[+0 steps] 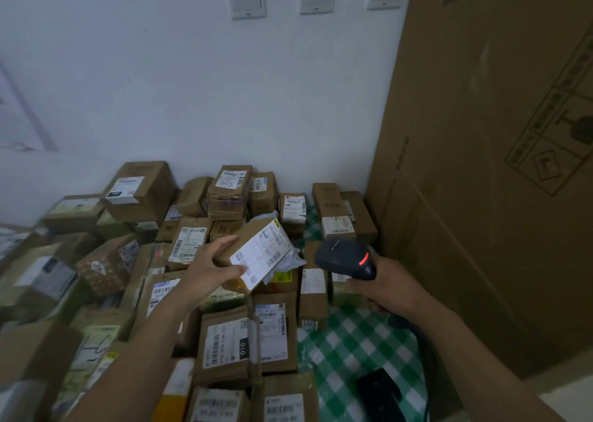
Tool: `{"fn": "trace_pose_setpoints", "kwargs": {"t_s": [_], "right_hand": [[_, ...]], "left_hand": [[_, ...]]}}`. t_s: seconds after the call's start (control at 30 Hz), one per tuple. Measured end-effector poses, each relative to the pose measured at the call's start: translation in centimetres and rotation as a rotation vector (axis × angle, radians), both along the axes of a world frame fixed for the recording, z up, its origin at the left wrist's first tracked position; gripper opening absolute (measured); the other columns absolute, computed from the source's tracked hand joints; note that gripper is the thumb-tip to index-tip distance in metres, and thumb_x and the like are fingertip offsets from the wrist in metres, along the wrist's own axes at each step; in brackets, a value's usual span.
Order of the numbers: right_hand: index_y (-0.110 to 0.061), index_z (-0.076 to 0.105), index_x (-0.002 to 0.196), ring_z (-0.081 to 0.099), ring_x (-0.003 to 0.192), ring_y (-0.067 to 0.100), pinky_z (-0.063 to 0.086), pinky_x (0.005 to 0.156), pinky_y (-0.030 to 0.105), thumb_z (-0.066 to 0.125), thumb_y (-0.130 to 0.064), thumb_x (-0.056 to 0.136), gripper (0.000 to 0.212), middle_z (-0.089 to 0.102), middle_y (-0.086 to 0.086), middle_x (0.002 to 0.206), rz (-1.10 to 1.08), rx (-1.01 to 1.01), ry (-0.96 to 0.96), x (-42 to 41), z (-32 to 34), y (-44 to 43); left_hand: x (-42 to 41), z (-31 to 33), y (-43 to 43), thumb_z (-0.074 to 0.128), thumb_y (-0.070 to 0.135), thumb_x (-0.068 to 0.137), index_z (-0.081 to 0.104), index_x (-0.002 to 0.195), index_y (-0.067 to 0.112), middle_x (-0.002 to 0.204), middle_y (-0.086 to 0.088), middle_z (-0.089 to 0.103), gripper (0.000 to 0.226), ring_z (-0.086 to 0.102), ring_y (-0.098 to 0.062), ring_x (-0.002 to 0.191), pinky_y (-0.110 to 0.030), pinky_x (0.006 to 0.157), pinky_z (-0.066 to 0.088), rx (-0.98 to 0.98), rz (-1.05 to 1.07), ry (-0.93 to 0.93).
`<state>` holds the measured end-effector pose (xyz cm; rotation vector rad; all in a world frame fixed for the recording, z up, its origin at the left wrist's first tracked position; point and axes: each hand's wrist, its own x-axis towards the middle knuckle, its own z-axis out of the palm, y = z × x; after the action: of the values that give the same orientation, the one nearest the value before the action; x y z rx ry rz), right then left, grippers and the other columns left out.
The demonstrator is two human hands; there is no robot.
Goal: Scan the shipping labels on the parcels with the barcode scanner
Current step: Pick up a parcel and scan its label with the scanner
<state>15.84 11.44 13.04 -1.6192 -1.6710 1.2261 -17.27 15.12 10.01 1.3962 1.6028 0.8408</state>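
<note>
One parcel [256, 254] lifted above the pile [179, 293], label [266, 254] up, gripped in my left hand [215, 267]; scanner [346, 258], light red, gripped in my right hand [390, 288], aimed beside it; scanned count unknowable, many boxes seemingly left.

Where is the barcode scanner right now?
Right of centre in the head view: the barcode scanner is gripped in the right hand, just right of the tilted parcel that the left hand holds, above the green checked cloth.
</note>
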Motion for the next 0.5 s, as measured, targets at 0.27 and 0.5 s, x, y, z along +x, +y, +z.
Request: {"fn": "trace_pose_setpoints", "kwargs": {"t_s": [0.27,0.5], "right_hand": [[-0.016,0.059,0.084,0.045,0.035,0.012,0.039,0.043,0.028,0.068,-0.013,0.090,0.011,0.055,-0.003,0.041,0.079,-0.070,-0.009,-0.1,0.9,-0.2],[-0.015,0.059,0.081,0.047,0.038,0.015,0.040,0.045,0.030,0.067,-0.013,0.091,0.013,0.056,-0.002,0.045,0.081,-0.065,0.003,-0.4,1.3,-0.1]], "left_hand": [[-1.5,-1.3,1.0,0.082,0.017,0.078,0.049,0.128,0.047,0.137,-0.002,0.046,0.067,0.056,-0.021,0.117,-0.030,0.072,0.059,0.044,0.050,0.055],[-1.1,-1.1,0.7,0.084,0.025,0.074,0.047,0.128,0.050,0.139,-0.001,0.040,0.071,0.049,-0.022,0.124,-0.042,0.086,0.058,0.039,0.079,0.077]]}}
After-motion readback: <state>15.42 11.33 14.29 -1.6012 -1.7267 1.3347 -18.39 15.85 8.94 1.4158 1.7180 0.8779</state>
